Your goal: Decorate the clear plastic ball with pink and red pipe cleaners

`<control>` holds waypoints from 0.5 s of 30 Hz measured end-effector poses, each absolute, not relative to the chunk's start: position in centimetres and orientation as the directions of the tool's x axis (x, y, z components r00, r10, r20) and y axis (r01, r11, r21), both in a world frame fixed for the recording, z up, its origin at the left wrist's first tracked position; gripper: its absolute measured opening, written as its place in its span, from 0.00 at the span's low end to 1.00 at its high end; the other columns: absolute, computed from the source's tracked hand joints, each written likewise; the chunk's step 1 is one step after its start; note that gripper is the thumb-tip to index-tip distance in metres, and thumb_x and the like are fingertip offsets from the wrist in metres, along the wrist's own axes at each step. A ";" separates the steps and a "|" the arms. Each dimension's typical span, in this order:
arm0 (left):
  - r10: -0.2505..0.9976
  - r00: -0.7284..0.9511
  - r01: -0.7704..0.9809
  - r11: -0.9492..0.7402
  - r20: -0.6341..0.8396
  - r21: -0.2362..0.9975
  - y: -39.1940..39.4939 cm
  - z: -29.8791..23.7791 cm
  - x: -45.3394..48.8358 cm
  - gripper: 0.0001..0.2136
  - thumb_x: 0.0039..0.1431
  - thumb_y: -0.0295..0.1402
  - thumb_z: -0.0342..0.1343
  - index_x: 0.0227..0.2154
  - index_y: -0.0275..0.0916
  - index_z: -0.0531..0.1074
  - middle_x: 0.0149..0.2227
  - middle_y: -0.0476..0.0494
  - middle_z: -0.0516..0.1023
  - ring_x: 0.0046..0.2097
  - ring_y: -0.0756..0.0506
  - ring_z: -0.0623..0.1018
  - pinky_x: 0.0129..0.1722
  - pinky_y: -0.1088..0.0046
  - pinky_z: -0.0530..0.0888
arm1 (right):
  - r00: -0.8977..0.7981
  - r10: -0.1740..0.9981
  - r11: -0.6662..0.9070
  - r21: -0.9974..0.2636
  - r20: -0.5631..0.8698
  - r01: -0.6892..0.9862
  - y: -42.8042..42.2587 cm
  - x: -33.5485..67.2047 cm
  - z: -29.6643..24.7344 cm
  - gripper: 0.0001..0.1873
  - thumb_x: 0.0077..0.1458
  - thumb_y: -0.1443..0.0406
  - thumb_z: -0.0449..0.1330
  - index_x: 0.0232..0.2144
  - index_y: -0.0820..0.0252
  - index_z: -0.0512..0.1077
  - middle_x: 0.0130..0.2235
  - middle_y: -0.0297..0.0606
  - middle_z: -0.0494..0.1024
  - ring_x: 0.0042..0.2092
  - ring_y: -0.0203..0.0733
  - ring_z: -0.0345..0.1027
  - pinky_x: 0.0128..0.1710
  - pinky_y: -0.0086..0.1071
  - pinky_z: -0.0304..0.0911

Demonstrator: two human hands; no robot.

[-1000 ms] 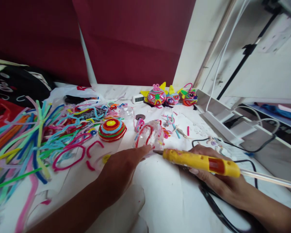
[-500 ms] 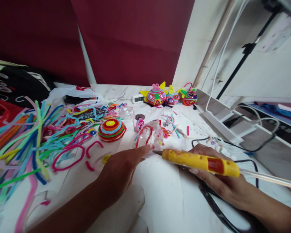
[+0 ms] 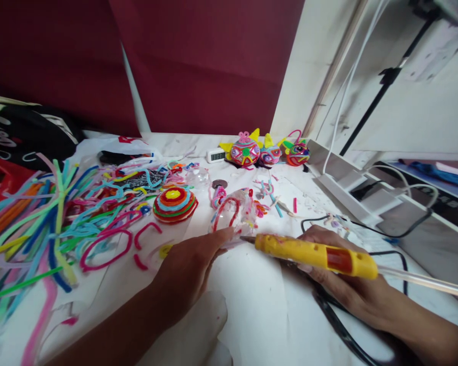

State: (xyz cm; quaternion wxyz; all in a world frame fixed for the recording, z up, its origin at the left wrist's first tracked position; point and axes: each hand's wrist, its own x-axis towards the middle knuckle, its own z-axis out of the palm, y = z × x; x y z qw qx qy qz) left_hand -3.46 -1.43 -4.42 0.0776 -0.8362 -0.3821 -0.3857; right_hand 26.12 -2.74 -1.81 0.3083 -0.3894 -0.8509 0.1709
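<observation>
My right hand [image 3: 339,277] is closed around a yellow hot glue gun [image 3: 316,254] whose metal tip points left at the base of a clear plastic dome [image 3: 234,213] with a red pipe cleaner glued on it. My left hand [image 3: 191,264] rests on the white table [image 3: 267,315], fingers together, its fingertips pressing the near edge of the dome. A clear glue stick [image 3: 423,281] juts out of the back of the gun to the right.
A heap of coloured pipe cleaners [image 3: 41,218] covers the left. A striped dome [image 3: 174,202] lies behind my left hand. Three decorated balls [image 3: 269,151] and a small digital clock [image 3: 216,154] stand at the back. Black cables [image 3: 366,234] and white power strips [image 3: 351,195] lie right.
Almost nothing has moved; the view has drifted slightly, and both hands hold the same positions at the dome.
</observation>
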 end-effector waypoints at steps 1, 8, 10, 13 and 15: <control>0.582 0.403 0.698 -0.695 0.706 0.175 -1.4 -4.4 -3.4 0.13 0.62 0.27 0.50 0.49 0.38 0.67 0.40 0.43 0.83 0.39 0.47 0.82 0.39 0.77 0.77 | -0.508 0.767 0.640 -0.531 0.393 0.556 -2.7 26.1 -1.8 0.13 0.59 0.70 0.54 0.47 0.54 0.63 0.40 0.39 0.70 0.40 0.42 0.68 0.39 0.34 0.67; 0.670 0.336 0.720 -0.636 0.662 0.277 -1.5 -3.9 -3.0 0.12 0.64 0.32 0.49 0.48 0.42 0.71 0.36 0.47 0.84 0.35 0.46 0.83 0.32 0.77 0.77 | -0.502 0.777 0.627 -0.536 0.380 0.565 -2.7 26.0 -1.6 0.12 0.60 0.69 0.53 0.46 0.53 0.63 0.39 0.38 0.70 0.39 0.42 0.68 0.38 0.34 0.67; 0.692 0.326 0.734 -0.615 0.644 0.289 -1.5 -3.7 -2.9 0.12 0.64 0.34 0.48 0.47 0.43 0.72 0.33 0.48 0.84 0.32 0.46 0.83 0.28 0.78 0.76 | -0.504 0.768 0.640 -0.515 0.396 0.570 -2.7 26.0 -1.6 0.12 0.60 0.68 0.54 0.47 0.53 0.62 0.40 0.38 0.71 0.40 0.43 0.69 0.39 0.35 0.67; 0.669 0.317 0.736 -0.621 0.672 0.271 -1.6 -3.4 -2.8 0.12 0.64 0.35 0.48 0.46 0.42 0.73 0.31 0.48 0.83 0.29 0.46 0.82 0.26 0.78 0.75 | -0.504 0.757 0.653 -0.493 0.415 0.575 -2.7 26.1 -1.6 0.12 0.60 0.68 0.54 0.46 0.53 0.63 0.41 0.38 0.72 0.41 0.42 0.70 0.40 0.35 0.67; 0.650 0.312 0.737 -0.626 0.693 0.255 -1.7 -3.2 -2.7 0.12 0.65 0.35 0.48 0.45 0.41 0.73 0.29 0.47 0.83 0.28 0.46 0.82 0.26 0.77 0.76 | -0.500 0.756 0.654 -0.486 0.422 0.580 -2.7 26.1 -1.7 0.12 0.60 0.68 0.54 0.46 0.53 0.64 0.41 0.38 0.72 0.41 0.43 0.70 0.40 0.35 0.68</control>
